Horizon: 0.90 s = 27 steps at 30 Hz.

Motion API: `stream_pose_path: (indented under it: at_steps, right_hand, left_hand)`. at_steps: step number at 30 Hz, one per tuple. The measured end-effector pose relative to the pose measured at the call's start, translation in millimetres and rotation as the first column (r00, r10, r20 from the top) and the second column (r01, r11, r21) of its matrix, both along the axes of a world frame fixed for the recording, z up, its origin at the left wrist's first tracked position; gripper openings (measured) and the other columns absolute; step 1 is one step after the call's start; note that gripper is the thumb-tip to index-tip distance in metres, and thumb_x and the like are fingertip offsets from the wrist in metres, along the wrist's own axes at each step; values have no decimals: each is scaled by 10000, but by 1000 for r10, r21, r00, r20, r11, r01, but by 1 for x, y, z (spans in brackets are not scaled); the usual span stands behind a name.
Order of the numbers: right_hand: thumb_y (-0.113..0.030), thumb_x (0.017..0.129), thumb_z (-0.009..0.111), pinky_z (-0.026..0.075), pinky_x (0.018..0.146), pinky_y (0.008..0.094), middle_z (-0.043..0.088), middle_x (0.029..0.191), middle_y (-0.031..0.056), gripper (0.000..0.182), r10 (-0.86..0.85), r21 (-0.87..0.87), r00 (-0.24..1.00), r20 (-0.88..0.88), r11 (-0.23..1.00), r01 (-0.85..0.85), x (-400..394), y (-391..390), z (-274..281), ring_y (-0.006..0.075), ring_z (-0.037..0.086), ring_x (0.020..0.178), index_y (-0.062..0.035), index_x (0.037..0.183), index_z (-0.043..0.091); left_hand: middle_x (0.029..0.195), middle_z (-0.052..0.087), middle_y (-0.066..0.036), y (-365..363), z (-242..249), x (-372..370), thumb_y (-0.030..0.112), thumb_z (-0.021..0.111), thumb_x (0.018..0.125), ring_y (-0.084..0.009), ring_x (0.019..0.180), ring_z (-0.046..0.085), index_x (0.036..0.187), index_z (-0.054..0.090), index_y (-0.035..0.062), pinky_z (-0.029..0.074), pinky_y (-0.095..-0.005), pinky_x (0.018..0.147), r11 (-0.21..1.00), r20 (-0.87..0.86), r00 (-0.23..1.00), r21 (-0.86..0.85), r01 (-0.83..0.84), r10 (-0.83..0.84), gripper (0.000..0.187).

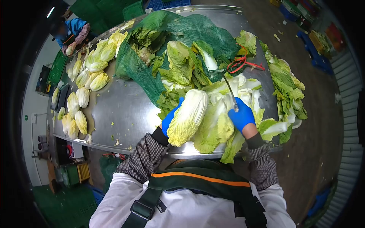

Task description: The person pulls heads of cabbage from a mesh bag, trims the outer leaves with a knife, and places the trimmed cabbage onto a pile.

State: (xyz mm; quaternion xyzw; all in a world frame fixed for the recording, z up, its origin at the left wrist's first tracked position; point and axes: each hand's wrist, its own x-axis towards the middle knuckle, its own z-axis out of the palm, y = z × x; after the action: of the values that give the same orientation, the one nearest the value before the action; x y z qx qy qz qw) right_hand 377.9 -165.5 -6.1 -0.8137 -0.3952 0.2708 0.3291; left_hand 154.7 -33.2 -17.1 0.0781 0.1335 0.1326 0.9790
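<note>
My left hand [172,118], in a blue glove, is closed around the side of a napa cabbage [190,116], its white base tilted up and away from me. In my right hand [242,115], gloved too, I grip a knife [229,88] with a dark curved blade pointing away from me. Loose cabbage leaves [218,125] lie beneath and between both hands, some hanging over the near table edge. Just beyond, a green mesh sack [152,81] spreads over the table with leafy cabbage [178,62] on it.
Several trimmed cabbages [83,97] sit along the left of the metal table [125,102]. Red twine [243,64] lies by the sack. Leaves [283,83] pile off the right edge. Another person [74,34] handles a cabbage at the far left. Blue pallets [313,53] stand right.
</note>
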Motion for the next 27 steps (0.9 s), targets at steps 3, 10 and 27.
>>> stream_pose_path:
  at_steps: [3, 10, 27]
  right_hand:
    - [-420, 788, 694, 484, 655, 358, 596, 707, 105, 650, -36, 9, 997, -69, 999, 37, -15, -1, 11, 231, 587, 646, -90, 1307, 485]
    - [-394, 758, 716, 490, 798, 353, 645, 927, 159, 647, 131, 154, 920, -369, 985, -78, -49, 17, 34, 249, 636, 859, -86, 1284, 499]
    - [-572, 782, 620, 501, 731, 425, 605, 1062, 202, 817, 310, -7, 900, 306, 946, -323, -73, 42, -33, 372, 619, 872, -122, 1409, 352]
  left_hand:
    - [1267, 554, -100, 1, 6, 4, 431, 473, 956, -184, 1137, 540, 1329, 458, 48, 435, -326, 980, 995, -167, 986, 98, 18, -2, 535]
    - [1378, 411, -91, -4, 21, 6, 242, 597, 905, -183, 1231, 448, 1446, 233, 51, 364, -313, 1039, 727, -147, 961, 683, -74, 235, 679]
    - [1248, 541, -163, 87, -22, -175, 449, 406, 969, -290, 1094, 564, 1350, 404, 25, 458, -411, 971, 946, -121, 961, 243, -213, 247, 570]
